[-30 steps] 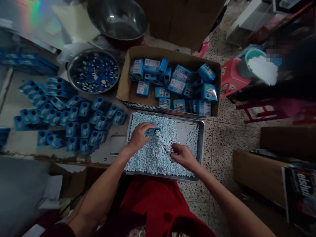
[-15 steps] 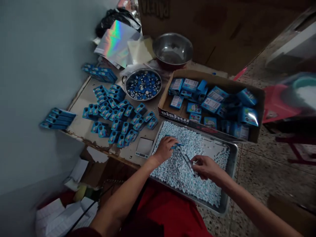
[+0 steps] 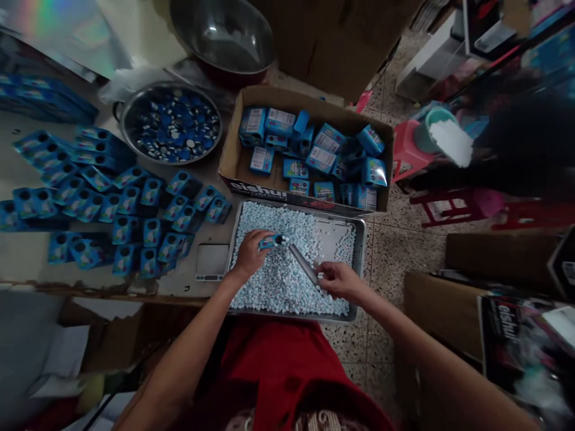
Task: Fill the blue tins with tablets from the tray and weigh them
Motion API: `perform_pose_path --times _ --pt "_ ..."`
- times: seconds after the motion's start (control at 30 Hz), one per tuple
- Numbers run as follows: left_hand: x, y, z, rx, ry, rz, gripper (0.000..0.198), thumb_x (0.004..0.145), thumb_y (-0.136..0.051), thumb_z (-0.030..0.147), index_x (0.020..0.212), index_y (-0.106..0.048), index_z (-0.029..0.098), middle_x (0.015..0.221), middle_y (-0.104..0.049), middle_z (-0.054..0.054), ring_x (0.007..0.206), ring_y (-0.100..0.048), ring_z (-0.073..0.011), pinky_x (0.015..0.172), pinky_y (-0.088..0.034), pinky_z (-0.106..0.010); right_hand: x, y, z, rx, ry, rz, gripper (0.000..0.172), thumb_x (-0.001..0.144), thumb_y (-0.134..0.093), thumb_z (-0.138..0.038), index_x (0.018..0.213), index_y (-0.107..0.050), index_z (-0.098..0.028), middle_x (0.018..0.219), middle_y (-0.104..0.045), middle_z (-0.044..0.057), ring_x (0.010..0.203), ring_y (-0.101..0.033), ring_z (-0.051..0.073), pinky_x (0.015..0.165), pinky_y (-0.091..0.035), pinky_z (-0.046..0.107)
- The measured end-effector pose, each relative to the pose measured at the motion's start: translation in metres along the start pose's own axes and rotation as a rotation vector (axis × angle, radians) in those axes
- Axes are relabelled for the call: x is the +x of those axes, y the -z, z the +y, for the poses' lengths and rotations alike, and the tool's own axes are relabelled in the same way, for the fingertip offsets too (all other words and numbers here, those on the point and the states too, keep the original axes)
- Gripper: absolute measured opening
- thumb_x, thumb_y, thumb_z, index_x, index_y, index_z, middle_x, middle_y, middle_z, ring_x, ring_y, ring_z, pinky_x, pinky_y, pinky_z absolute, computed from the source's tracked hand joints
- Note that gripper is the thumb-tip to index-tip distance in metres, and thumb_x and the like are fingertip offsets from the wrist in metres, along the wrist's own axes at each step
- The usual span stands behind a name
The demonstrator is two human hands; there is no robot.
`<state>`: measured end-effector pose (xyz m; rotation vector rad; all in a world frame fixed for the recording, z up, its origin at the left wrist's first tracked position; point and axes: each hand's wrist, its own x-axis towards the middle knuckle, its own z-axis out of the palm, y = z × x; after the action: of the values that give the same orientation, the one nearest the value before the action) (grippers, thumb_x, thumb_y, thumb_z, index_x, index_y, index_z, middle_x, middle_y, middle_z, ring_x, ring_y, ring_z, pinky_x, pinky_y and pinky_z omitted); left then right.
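Near the front edge of the table (image 3: 179,281), toward its right end, we see one metal tray (image 3: 360,251), and above it we have our two hands. Our left hand (image 3: 250,254) has its grip closed around one small blue box (image 3: 271,241), which is over the left half of the tray, near its middle. Our right hand (image 3: 339,280) has its grip closed also, with the fingers pinching the lower end of one narrow metal scoop (image 3: 302,263).

The small blue box is tilted on its side, and its dark opening looks to the right, toward the scoop. Several white grains are at this opening; whether the scoop touches the box, we cannot tell. Below, the pellets (image 3: 287,287) are white and pale blue, too many for counting, heaped in the middle, while a bare patch of metal shows toward the back right corner of the tray.

Behind the tray is one open carton (image 3: 231,143), in which we count about seventeen blue packs (image 3: 322,157), some partly hidden. To the left of the tray, near the front edge of the table, lies one small scale (image 3: 212,260). Farther left are more than twenty blue boxes with round holes (image 3: 130,200); they overlap, so the exact number we cannot give. Toward the back edge we count two metal bowls (image 3: 224,36), the nearer one full of blue and silver pieces (image 3: 175,129).
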<state>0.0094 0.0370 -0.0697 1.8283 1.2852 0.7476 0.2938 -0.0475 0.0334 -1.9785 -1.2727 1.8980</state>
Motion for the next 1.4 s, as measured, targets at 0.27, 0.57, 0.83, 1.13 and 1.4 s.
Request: perform_pose_path --times 0.27,0.57,0.83,1.13,1.4 --pt "-0.012 -0.073 -0.01 -0.201 0.059 0.301 0.029 0.094 -0.06 0.034 0.121 -0.055 0.024 0.129 -0.06 -0.011 0.129 -0.056 -0.026 0.114 -0.043 -0.052 0.04 -0.04 0.102 -0.691 -0.067 0.473 0.02 0.09 -0.052 -0.007 0.101 -0.066 -0.016 0.082 -0.073 0.011 0.067 -0.062 0.017 0.058 -0.029 0.027" --pt "0.008 -0.149 0.017 -0.219 0.132 0.36 0.033 0.093 -0.061 0.036 0.121 -0.05 0.024 0.135 -0.053 -0.014 0.132 -0.051 -0.0266 0.116 -0.04 -0.052 0.105 -0.082 0.094 -0.215 0.058 0.517 0.026 0.083 -0.054 -0.018 0.106 -0.064 -0.019 0.072 -0.064 0.001 0.066 -0.059 0.017 0.063 -0.038 0.025" --pt "0.029 -0.073 0.029 -0.18 0.123 0.313 0.036 0.092 -0.065 0.04 0.124 -0.057 0.025 0.126 -0.063 -0.008 0.119 -0.062 -0.0227 0.108 -0.05 -0.041 0.059 -0.048 0.083 0.367 0.224 0.286 0.033 0.074 -0.056 -0.028 0.105 -0.061 -0.017 0.057 -0.052 -0.009 0.051 -0.052 0.012 0.055 -0.044 0.023" --pt "0.03 -0.026 0.023 -0.113 -0.122 0.085 0.028 0.093 -0.064 0.032 0.12 -0.06 0.026 0.128 -0.065 -0.008 0.128 -0.059 -0.0234 0.114 -0.046 -0.047 0.012 0.001 0.01 0.172 0.199 0.113 0.034 0.072 -0.058 -0.019 0.104 -0.07 -0.014 0.056 -0.061 -0.005 0.045 -0.053 0.01 0.047 -0.041 0.021" --pt "0.017 -0.02 0.016 -0.088 -0.198 -0.023 0.029 0.093 -0.063 0.025 0.123 -0.063 0.025 0.127 -0.066 -0.01 0.129 -0.057 -0.0254 0.113 -0.046 -0.048 0.004 0.026 -0.044 0.061 -0.079 -0.061 0.028 0.07 -0.065 -0.013 0.098 -0.07 -0.013 0.051 -0.059 -0.005 0.038 -0.055 0.01 0.038 -0.041 0.019"
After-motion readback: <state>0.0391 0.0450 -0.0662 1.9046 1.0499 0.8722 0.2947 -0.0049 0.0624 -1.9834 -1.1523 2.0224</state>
